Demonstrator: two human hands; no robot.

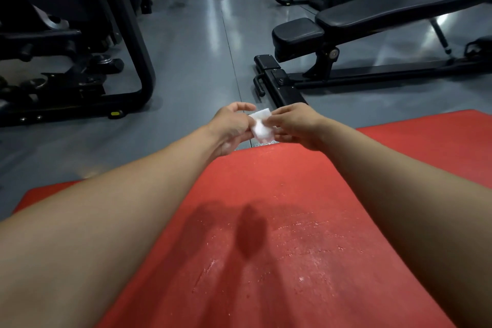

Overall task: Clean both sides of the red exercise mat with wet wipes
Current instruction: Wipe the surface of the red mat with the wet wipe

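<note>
The red exercise mat (279,221) lies flat on the grey floor below me, with wet streaks shining across its near middle. Both arms reach out over its far edge. Between them is a small white wet wipe (262,125), folded and crumpled. My left hand (231,128) pinches its left side and my right hand (294,125) pinches its right side, both held a little above the mat's far edge.
A black adjustable bench (372,16) stands at the far right, its base bar (279,82) close to the mat's far edge. A black weight machine frame (80,61) fills the left. Grey floor (202,48) runs between them.
</note>
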